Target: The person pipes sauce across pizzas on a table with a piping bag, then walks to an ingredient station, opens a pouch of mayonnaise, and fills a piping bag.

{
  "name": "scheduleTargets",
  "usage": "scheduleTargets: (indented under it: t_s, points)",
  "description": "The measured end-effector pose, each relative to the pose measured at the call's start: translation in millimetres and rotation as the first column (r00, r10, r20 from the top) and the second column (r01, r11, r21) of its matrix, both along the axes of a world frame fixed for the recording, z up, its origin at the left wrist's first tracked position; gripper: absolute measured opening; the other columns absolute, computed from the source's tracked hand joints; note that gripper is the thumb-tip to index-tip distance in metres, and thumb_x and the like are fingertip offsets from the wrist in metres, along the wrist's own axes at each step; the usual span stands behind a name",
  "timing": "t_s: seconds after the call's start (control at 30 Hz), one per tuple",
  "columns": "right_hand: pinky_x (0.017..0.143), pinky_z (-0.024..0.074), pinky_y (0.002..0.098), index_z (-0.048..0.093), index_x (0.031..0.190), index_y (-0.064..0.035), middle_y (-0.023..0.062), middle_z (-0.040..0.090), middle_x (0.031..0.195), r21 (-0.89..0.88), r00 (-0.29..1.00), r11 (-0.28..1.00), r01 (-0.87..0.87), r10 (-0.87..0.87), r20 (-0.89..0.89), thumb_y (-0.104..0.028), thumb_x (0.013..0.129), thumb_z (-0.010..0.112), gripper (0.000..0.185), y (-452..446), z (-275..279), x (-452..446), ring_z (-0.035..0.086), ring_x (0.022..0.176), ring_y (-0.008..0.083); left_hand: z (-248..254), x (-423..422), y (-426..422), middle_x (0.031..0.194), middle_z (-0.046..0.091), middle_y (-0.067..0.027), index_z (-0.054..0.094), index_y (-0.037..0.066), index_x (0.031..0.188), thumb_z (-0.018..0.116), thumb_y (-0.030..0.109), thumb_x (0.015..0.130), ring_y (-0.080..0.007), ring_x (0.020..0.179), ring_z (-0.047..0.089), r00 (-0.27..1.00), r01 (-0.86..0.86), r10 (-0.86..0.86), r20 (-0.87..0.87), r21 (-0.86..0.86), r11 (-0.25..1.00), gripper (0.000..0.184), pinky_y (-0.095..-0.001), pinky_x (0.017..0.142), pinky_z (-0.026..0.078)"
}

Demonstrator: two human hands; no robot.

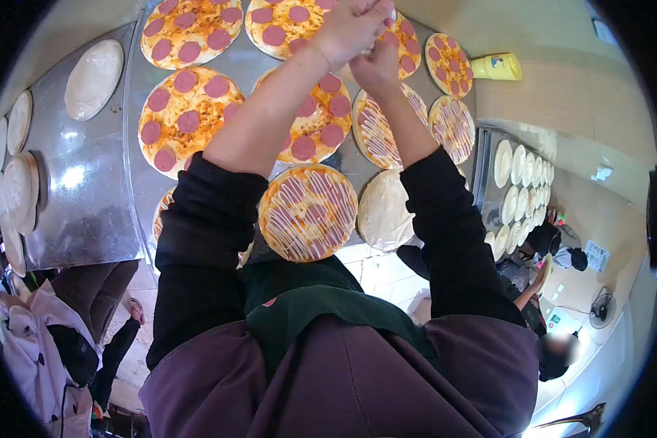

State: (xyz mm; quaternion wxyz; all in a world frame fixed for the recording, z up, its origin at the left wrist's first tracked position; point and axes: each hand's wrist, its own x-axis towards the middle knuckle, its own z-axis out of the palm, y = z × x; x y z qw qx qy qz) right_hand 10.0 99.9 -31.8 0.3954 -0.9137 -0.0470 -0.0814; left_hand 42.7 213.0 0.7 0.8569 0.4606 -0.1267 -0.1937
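Note:
My left hand (349, 31) and my right hand (377, 67) meet at the top of the head view, over the far pizzas. Both have their fingers curled closed. Small bits of something white show between and beyond the fingers, but its kind is hidden. Below my forearms lies a pizza with sausage slices (304, 117). Nearer to me is a pizza striped with white sauce (309, 212). Another striped pizza (387, 131) lies under my right forearm, partly covered by it.
Plain dough rounds lie at the left (95, 79) and beside the near pizza (384, 210). A yellow cup (498, 67) rests by the far right pizza. Several dough rounds fill a second metal table (490, 146) at right. Other people are at both sides.

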Motion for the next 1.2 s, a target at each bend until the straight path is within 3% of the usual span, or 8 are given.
scheduleTargets:
  t_s: [0.27,0.53,0.63,0.73,0.87,0.93,1.13,1.2]
  points:
    - [0.055,0.0447,0.0276,0.059,0.075,0.004,0.0094,0.062,0.065,-0.13,0.995,0.991,-0.03,0.018,-0.098,-0.01,0.069,0.058,0.016,19,11,7,0.06,0.063,0.0135,-2,5,15,0.056,0.037,0.0071,0.056,0.007,0.082,0.05,0.026,0.09,-0.0021,0.049,0.028,0.998,-0.042,0.043,0.048,-0.007,0.999,0.021,-0.0179,0.043,0.025]
    - [0.055,0.0457,0.0307,0.061,0.077,0.0021,0.0152,0.061,0.064,-0.15,0.997,0.988,-0.045,0.053,0.049,-0.015,0.067,0.06,0.02,47,11,15,0.062,0.062,0.0235,19,8,42,0.054,0.038,0.0037,0.048,0.008,0.074,0.043,0.022,0.092,-0.0045,0.044,0.034,0.994,-0.111,0.111,0.01,0.115,0.987,0.023,-0.0203,0.036,0.029]
    - [0.055,0.0476,0.0341,0.058,0.074,0.0005,0.0166,0.061,0.064,-0.172,0.999,0.984,-0.049,0.052,0.01,-0.021,0.067,0.063,0.023,16,2,-1,0.063,0.062,0.0283,-3,-3,18,0.056,0.036,0.0068,0.056,0.006,0.082,0.048,0.025,0.09,-0.002,0.048,0.028,0.999,-0.036,0.035,-0.028,-0.032,0.999,0.022,-0.0182,0.042,0.025]
    - [0.055,0.0476,0.0343,0.058,0.072,0.0009,0.017,0.061,0.065,0.027,0.99,0.998,-0.064,0.06,0.128,-0.021,0.067,0.063,0.023,5,6,-14,0.063,0.063,0.0284,-2,-16,-1,0.056,0.037,0.0065,0.055,0.006,0.083,0.048,0.024,0.09,-0.0017,0.047,0.029,0.999,-0.045,0.045,-0.002,-0.054,0.998,0.021,-0.0187,0.041,0.025]
    - [0.055,0.0473,0.0342,0.059,0.069,0.001,0.0176,0.06,0.065,-0.041,0.998,0.998,-0.05,0.051,0.035,-0.022,0.067,0.063,0.023,12,6,-8,0.063,0.064,0.0284,8,-15,14,0.057,0.038,0.0058,0.056,0.005,0.084,0.049,0.023,0.09,-0.0018,0.047,0.028,0.996,-0.074,0.074,-0.055,-0.009,0.997,0.02,-0.019,0.041,0.025]
    - [0.057,0.0459,0.0306,0.06,0.082,0.0036,0.015,0.063,0.071,-0.163,0.996,0.985,-0.048,0.035,-0.08,-0.012,0.07,0.058,0.02,34,11,4,0.062,0.064,0.0175,13,-3,36,0.056,0.038,0.0049,0.052,0.006,0.079,0.047,0.022,0.091,-0.003,0.045,0.032,0.996,-0.066,0.065,-0.06,-0.014,0.998,0.02,-0.0193,0.038,0.026]
    - [0.053,0.044,0.0298,0.06,0.081,0.0037,0.0135,0.062,0.067,-0.101,0.998,0.994,-0.051,0.054,0.024,-0.02,0.069,0.061,0.027,71,10,21,0.059,0.059,0.0162,18,13,69,0.055,0.04,0.0038,0.049,0.008,0.074,0.045,0.022,0.091,-0.004,0.045,0.036,0.988,-0.142,0.142,0.066,-0.001,0.99,0.022,-0.0188,0.036,0.028]
    - [0.054,0.0441,0.0295,0.06,0.081,0.0038,0.0136,0.062,0.067,-0.122,0.999,0.991,-0.046,0.044,-0.017,-0.018,0.069,0.06,0.026,63,16,13,0.06,0.061,0.016,18,4,58,0.057,0.043,0.0043,0.05,0.008,0.072,0.044,0.021,0.091,-0.0031,0.045,0.035,0.987,-0.142,0.141,-0.071,-0.004,0.99,0.024,-0.0183,0.038,0.027]
